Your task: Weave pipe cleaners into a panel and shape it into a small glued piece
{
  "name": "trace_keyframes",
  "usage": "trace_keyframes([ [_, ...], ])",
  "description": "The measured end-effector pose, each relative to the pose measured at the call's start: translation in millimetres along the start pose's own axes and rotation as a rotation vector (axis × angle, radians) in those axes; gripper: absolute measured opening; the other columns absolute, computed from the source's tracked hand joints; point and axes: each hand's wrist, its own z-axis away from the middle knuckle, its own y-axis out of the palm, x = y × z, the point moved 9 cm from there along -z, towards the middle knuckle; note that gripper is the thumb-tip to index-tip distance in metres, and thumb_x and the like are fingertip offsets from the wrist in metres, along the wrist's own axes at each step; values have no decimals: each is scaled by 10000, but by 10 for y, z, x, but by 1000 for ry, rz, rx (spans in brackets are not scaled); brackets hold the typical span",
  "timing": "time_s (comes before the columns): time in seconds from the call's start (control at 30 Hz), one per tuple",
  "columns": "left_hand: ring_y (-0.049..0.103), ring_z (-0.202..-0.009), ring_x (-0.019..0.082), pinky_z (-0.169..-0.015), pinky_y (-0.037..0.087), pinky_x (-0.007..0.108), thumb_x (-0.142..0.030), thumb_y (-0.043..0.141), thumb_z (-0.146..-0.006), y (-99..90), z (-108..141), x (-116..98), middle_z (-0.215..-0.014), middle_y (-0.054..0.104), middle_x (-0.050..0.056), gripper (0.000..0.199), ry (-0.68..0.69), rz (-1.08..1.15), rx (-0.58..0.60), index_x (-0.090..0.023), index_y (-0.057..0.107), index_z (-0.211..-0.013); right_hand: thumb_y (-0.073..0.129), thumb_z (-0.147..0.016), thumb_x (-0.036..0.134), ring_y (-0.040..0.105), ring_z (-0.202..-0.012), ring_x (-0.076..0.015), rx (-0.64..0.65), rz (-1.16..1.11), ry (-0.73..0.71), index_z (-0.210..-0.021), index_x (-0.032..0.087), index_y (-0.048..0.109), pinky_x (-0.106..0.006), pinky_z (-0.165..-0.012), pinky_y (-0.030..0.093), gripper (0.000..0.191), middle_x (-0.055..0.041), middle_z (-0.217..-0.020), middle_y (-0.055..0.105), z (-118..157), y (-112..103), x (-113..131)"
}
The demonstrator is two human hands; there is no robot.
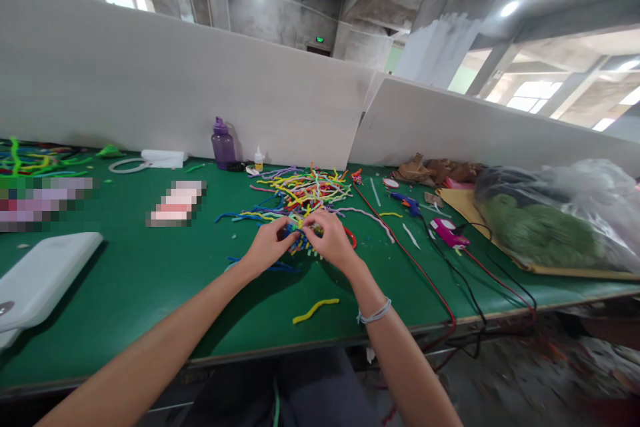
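A pile of many-coloured fuzzy stems (310, 190) lies at the middle of the green table. At its near side, my left hand (270, 243) and my right hand (330, 237) meet, fingers pinched on a bundle of short coloured stems (310, 251). What sits between the fingertips is too small to make out. A red ring-like piece (351, 237) shows beside my right hand. One yellow stem (316, 310) lies nearer the table's front edge, and blue stems (280, 268) lie just below my left hand.
A purple bottle (223, 143) and a small glue bottle (259, 159) stand at the back. On the right are a blue glue gun (406, 203), a magenta device (450, 232), cables and a plastic bag (545, 220). A white case (47, 280) lies left.
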Motion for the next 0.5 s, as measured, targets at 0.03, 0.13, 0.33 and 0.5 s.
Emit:
trace_keyframes([
  [0.03,398,-506,97,-488,281,204,-331,510,-777,4,2,-10,-545,439,-60,181,3,11,6,-161,555,-819,513,-783,153,534,-779,-152,6,-6,-3,-786,176,566,-269,-754,392,57,-31,-784,590,0,5,6],
  [0.13,380,-500,92,-481,272,202,-356,507,-782,9,6,-24,-538,416,-62,200,3,41,19,-159,539,-783,507,-793,165,533,-787,-154,20,-16,-8,-793,180,567,-272,-752,394,62,-33,-798,588,0,15,18],
  [0.33,340,-522,91,-489,253,206,-378,455,-807,-16,-15,29,-540,366,-51,283,-6,103,-13,-158,466,-631,508,-814,191,515,-846,-166,-12,77,-31,-801,190,585,-295,-784,377,79,-44,-842,571,10,-26,60],
  [0.5,366,-533,99,-498,286,209,-387,466,-787,30,-33,84,-551,410,-43,279,-81,253,23,-154,484,-635,474,-841,208,489,-878,-175,-20,209,-100,-840,199,596,-330,-826,349,122,-51,-858,558,31,-27,135],
])
